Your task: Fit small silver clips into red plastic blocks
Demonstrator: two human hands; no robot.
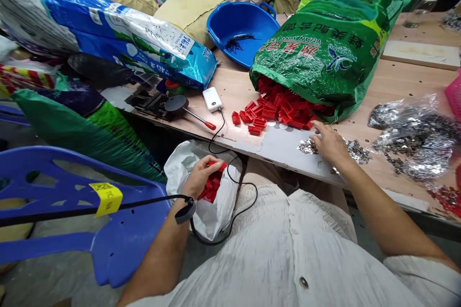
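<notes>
My left hand [202, 175] reaches into a white plastic bag [187, 165] on my lap, fingers curled over the red plastic pieces [212, 188] inside it. My right hand [329, 143] rests on the table edge, fingers bent down onto a small heap of shiny metal clips [307, 146]. Just beyond it, a pile of red plastic pieces [273, 110] spills from the mouth of a green woven sack [331, 48] lying on its side.
A white power bank [212, 99] with a black cable sits on the wooden table [396, 86]. A blue basin [239, 29], a blue-and-white sack [133, 38], a hand press tool [169, 105], bags of metal parts [414, 139] and a blue plastic chair [90, 211] surround me.
</notes>
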